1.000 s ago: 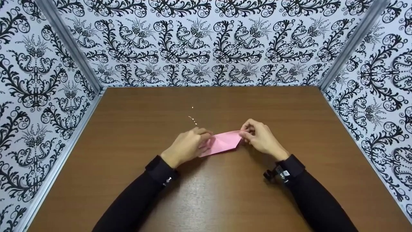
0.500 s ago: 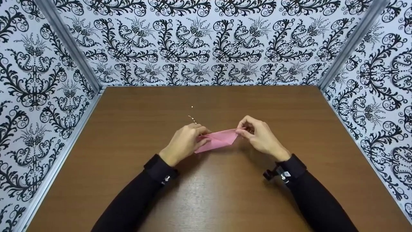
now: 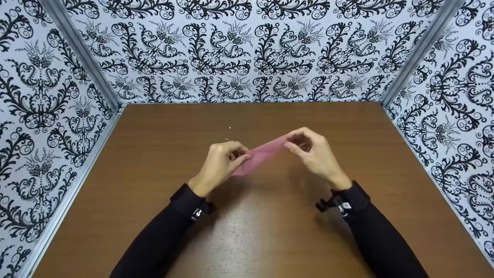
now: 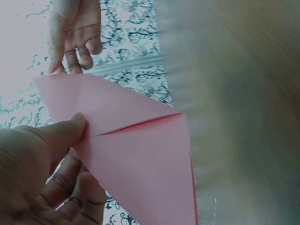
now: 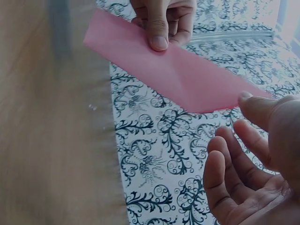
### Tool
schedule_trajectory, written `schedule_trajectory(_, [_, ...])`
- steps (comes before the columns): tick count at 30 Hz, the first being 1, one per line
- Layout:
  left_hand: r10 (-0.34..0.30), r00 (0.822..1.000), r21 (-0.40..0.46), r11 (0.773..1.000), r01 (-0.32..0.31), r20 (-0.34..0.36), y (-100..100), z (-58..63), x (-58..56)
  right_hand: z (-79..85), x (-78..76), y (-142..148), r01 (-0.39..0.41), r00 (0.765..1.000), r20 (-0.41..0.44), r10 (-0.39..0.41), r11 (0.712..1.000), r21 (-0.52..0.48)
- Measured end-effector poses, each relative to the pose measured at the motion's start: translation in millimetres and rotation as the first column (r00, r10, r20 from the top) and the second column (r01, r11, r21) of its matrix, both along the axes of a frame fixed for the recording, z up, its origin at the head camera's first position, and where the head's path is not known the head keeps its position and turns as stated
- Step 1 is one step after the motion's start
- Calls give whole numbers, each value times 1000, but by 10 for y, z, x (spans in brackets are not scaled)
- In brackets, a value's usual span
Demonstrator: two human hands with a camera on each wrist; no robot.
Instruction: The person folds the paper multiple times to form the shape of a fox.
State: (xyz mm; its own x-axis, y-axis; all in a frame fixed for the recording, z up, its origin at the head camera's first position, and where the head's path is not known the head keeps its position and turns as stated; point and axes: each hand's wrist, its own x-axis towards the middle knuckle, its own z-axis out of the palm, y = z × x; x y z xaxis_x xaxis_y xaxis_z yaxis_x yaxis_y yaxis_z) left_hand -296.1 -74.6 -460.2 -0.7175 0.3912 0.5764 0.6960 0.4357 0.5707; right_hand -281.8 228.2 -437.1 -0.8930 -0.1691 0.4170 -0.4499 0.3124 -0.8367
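Note:
A folded sheet of pink paper (image 3: 266,152) is stretched between both hands above the table. My left hand (image 3: 222,164) pinches its upper edge near the left end, thumb on the near face. My right hand (image 3: 316,154) pinches the pointed right end, which sits higher than the left. In the left wrist view the paper (image 4: 136,126) shows two flaps meeting along a slit, with the left thumb (image 4: 68,131) at the slit's end. The right wrist view shows the paper's smooth other face (image 5: 164,70), the right thumb (image 5: 258,108) on its tip.
The brown wooden table (image 3: 247,231) lies beneath the hands. A few tiny light specks (image 3: 230,127) show on it beyond the left hand. Patterned black-and-white walls (image 3: 247,50) with grey metal posts (image 3: 424,50) enclose the back and sides.
Both hands have lifted the paper from close to the table. The right hand has risen farther, so the paper now slants up to the right and is turned more edge-on.

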Motion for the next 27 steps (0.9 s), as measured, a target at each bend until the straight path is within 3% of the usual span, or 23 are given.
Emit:
schedule_trajectory(7, [14,995,121,992,-26,97,11,62,50,52,23,-63,-67,996,64,70,997,-42])
schedule_trajectory(14, [-39,977,257,966,-17,208,54,104,108,112,22,-216,-139,987,74,144,988,-73])
schedule_trajectory(27, [-108,948,294,956,16,300,138,117,200,135,15,-354,-144,988,36,152,976,-163])
